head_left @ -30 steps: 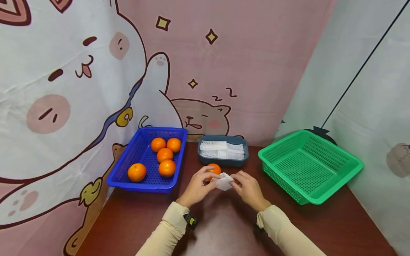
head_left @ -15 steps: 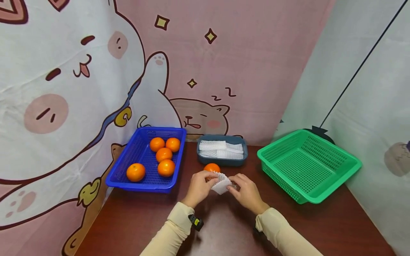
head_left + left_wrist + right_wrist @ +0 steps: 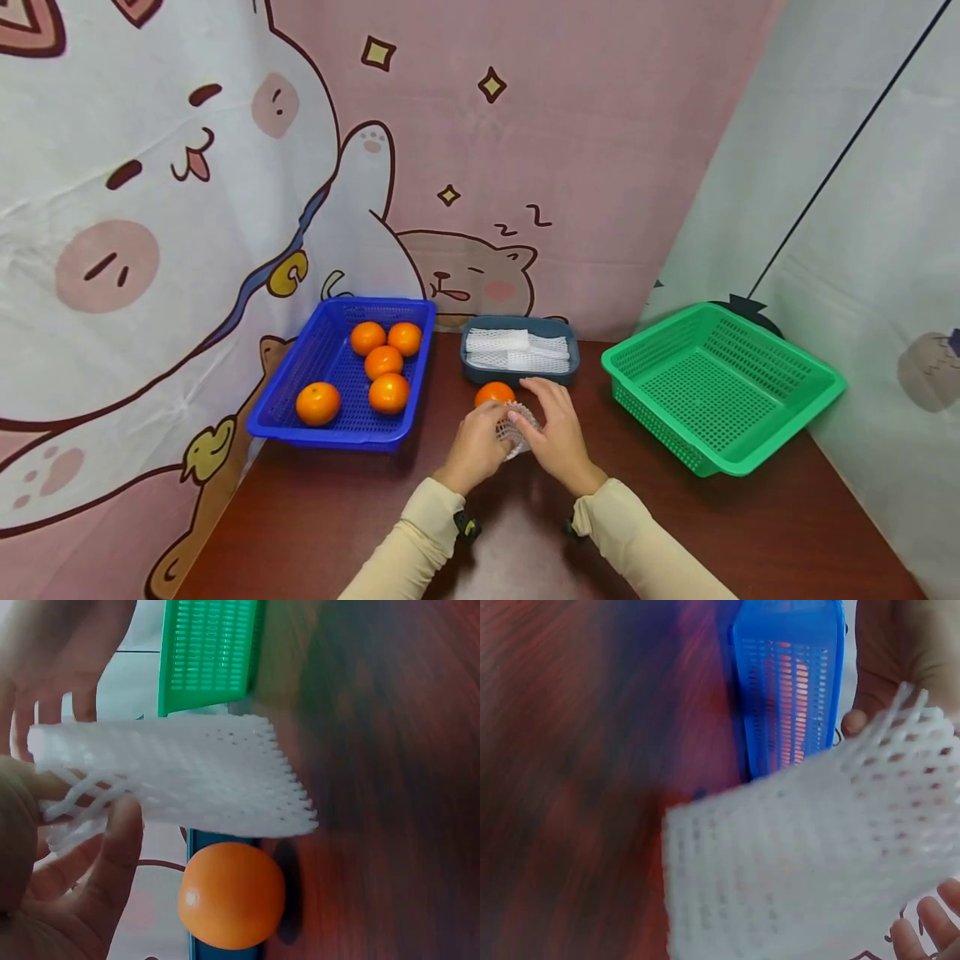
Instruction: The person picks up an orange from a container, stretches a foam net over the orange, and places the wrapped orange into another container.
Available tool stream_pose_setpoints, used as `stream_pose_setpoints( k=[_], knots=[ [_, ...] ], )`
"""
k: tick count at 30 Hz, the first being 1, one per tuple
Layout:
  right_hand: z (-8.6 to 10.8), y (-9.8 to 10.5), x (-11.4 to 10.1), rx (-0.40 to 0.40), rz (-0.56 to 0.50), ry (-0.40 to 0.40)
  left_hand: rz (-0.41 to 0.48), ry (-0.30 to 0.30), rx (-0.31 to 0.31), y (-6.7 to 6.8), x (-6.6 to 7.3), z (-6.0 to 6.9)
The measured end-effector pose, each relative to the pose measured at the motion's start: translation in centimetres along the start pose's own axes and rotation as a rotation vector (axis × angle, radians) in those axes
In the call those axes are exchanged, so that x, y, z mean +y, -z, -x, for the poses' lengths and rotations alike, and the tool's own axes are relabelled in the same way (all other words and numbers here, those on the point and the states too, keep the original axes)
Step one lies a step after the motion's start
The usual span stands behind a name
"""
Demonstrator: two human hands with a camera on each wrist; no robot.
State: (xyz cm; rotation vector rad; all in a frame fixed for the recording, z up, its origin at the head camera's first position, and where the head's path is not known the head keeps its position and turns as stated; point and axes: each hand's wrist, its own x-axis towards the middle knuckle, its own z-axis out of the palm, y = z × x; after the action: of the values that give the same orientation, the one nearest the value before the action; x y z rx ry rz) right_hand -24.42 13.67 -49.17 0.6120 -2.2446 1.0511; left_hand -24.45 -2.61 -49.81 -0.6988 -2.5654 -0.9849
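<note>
A white foam net sleeve [image 3: 517,429] hangs above the table between the two hands. The left hand [image 3: 474,446] grips its upper end; in the left wrist view thumb and fingers pinch the mesh [image 3: 172,772]. Beside it, the right hand [image 3: 558,437] has its fingers spread and extended near the sleeve; whether its thumb touches the mesh is unclear. Just behind the hands an orange [image 3: 495,394] rests on the table, partly hidden by the left fingers. The sleeve's lower end hangs down flat in the right wrist view [image 3: 780,862].
At the left, a blue basket [image 3: 330,435] holds several oranges [image 3: 318,404]. A dark blue-grey tray [image 3: 517,379] of folded white sleeves [image 3: 498,340] stands behind the loose orange. To the right is a green basket [image 3: 712,392] with a bare bottom. A printed cloth hangs behind.
The right hand has let go of its pinch on the sleeve's side and spread its fingers. The left hand has shifted slightly right, and the sleeve has turned between the hands.
</note>
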Motion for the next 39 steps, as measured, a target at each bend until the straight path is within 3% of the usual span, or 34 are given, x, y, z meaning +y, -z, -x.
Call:
stream_pose_setpoints(
  k=[5,9,17,19,25,29,33,35,39],
  knots=[
    [0.5,-0.4,0.0,-0.025,-0.001,0.013,0.077,0.009,-0.004,-0.3,0.2,0.4],
    [1.4,-0.1,0.9,-0.025,0.001,0.003,0.217,0.033,-0.007,-0.4,0.2,0.7],
    [2.7,0.6,3.2,-0.013,-0.170,0.020,0.455,0.068,-0.083,-0.7,-0.4,1.3],
    [2.4,1.1,2.4,-0.044,-0.224,0.021,0.542,0.078,-0.105,-0.3,0.0,1.3],
    [1.6,2.7,0.1,-0.133,-0.387,-0.158,0.789,0.094,-0.160,2.0,2.1,1.2],
    [1.4,3.2,0.1,-0.158,-0.456,-0.269,0.869,0.103,-0.170,1.8,1.9,1.1],
    [1.2,3.7,0.2,-0.234,-0.525,-0.321,0.896,0.097,-0.174,1.9,1.9,1.0],
    [1.1,3.8,0.2,-0.279,-0.522,-0.319,0.897,0.096,-0.171,1.9,1.9,1.0],
    [1.5,3.7,0.9,-0.314,-0.435,-0.225,0.877,0.087,-0.175,1.9,2.0,0.8]
  ],
)
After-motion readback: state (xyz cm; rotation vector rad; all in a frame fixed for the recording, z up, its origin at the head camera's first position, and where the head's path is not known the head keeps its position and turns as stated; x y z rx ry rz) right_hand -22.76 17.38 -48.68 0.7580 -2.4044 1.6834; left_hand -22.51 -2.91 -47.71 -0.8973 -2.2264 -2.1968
